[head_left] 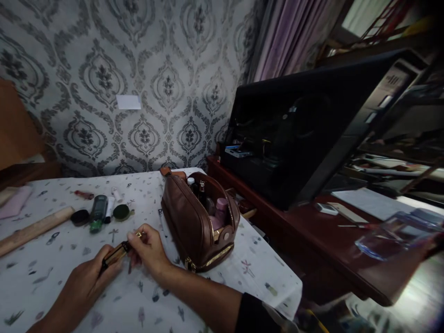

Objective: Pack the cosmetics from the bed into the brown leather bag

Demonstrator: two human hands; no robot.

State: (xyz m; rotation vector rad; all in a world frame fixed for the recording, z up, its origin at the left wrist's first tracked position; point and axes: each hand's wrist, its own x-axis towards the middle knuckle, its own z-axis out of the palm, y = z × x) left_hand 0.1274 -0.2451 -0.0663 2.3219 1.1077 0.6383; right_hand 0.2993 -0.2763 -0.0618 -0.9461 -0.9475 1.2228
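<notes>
My left hand (93, 275) is wrapped round a small dark and gold bottle (116, 255), held tilted above the patterned cloth. At the bottle's upper end, the fingers of my right hand (147, 247) pinch a small gold-coloured piece (138, 235); whether it is joined to the bottle is unclear. Right of my hands stands a brown leather bag (187, 222), unzipped, with a pink-capped bottle (221, 208) and other small bottles inside. Behind my hands lie a green bottle (99, 212), a white tube (109, 209), a dark round jar (80, 217) and a green round jar (121, 212).
A wooden roller (38, 230) and pink cloth (15, 202) lie at the left. A large black case (277, 138) stands on the red-brown desk (312, 236) at the right, near a clear plastic container (391, 236). Patterned wallpaper rises behind the table.
</notes>
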